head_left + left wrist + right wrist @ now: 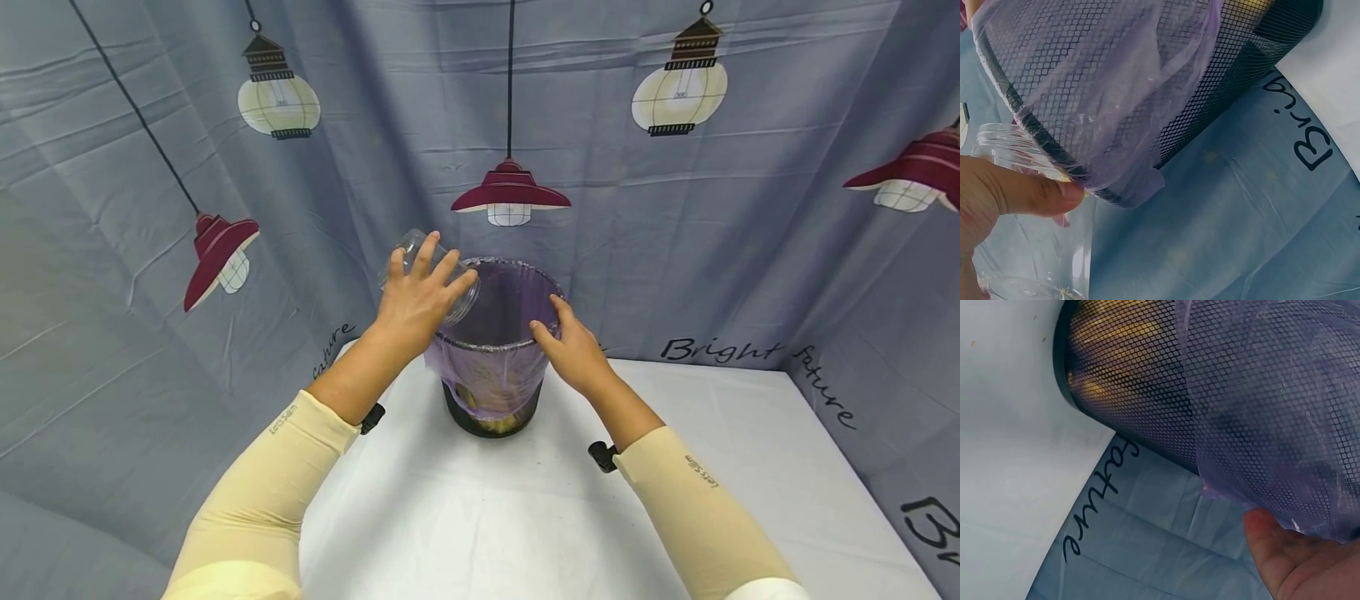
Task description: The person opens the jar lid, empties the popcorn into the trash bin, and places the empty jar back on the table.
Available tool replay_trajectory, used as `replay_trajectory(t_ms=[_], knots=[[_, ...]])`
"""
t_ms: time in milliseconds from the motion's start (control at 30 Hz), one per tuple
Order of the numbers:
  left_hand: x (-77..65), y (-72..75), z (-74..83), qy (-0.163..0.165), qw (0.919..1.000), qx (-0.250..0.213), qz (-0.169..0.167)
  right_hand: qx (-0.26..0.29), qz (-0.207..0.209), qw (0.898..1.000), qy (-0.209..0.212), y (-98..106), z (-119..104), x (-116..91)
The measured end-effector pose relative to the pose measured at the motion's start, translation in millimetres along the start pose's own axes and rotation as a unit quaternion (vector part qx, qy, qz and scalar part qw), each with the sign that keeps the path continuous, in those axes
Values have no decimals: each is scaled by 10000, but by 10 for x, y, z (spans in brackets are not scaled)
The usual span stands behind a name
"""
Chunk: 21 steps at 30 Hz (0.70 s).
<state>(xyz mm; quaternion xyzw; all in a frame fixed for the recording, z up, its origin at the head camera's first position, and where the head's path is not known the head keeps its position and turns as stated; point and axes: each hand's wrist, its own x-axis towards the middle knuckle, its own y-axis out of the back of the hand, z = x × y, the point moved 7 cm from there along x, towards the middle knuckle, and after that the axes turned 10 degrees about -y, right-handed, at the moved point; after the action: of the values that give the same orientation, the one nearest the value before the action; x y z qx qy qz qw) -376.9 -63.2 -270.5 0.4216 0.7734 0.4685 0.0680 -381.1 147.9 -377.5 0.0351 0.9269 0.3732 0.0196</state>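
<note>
A black mesh trash can (491, 423) stands upright, its mouth lined with a thin purple plastic bag (491, 375) folded down over the outside. My left hand (416, 304) grips a clear plastic jar (411, 243) with spread fingers, tilting it at the can's left rim. In the left wrist view, the jar's threaded neck (1013, 140) is against the lined rim and bits of residue cling inside. My right hand (577, 350) holds the can's right rim through the bag; its thumb (1263, 528) shows in the right wrist view, while other fingers are hidden.
The can stands on a white-covered table (480, 517). Yellowish contents (1122, 337) show through the mesh near its base. A few tiny crumbs lie on the table beside it. A blue-grey curtain (600, 275) printed with lamps hangs close behind and at both sides.
</note>
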Motion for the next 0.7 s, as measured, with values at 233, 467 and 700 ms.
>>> replay_trajectory(t_ms=[233,467,700], knots=[[-41,6,-93,361,9980,-465,230,-7,27,10000,-47,-7,13,-5],[-148,-72,-199,658,9955,-597,320,-1,7,10000,-48,-9,29,-20],[-122,-17,-35,-103,9991,-196,368,-9,50,10000,-50,-18,-1,-10]])
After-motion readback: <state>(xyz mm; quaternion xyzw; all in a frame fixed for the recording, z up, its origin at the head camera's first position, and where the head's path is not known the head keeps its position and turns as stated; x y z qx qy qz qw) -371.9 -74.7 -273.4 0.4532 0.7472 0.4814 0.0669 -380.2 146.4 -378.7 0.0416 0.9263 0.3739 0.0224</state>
